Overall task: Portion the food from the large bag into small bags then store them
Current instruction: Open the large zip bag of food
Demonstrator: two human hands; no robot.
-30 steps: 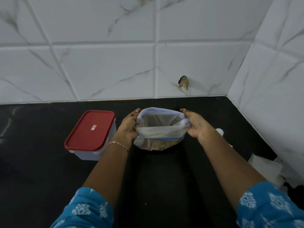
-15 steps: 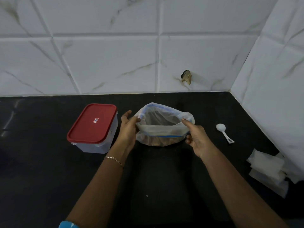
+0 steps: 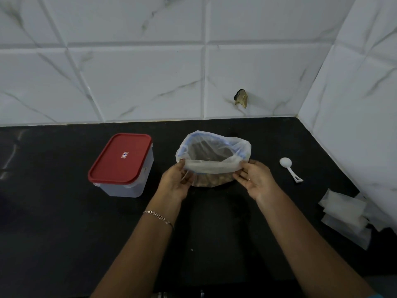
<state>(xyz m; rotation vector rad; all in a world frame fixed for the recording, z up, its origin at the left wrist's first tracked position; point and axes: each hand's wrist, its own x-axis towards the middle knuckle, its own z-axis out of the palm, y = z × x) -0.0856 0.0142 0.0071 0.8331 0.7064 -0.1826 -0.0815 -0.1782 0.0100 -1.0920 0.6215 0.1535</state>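
Note:
A large clear zip bag (image 3: 214, 145) with a blue seal strip stands open on the black counter, brown food showing in its bottom. My left hand (image 3: 175, 182) pinches the near rim at its left end. My right hand (image 3: 256, 179) pinches the same near rim at its right end, and the rim is folded outward between them. A stack of small clear bags (image 3: 343, 216) lies at the right. A white plastic scoop (image 3: 289, 167) lies to the right of the large bag.
A clear box with a red lid (image 3: 121, 162) stands shut to the left of the bag. White tiled walls (image 3: 150, 82) meet in a corner at the back right. The black counter (image 3: 53, 233) stretches to the left and toward me.
Both hands have moved from the sides of the bag's mouth to its near rim and folded that rim outward. The view has pulled back, so the scoop and small bags show more fully.

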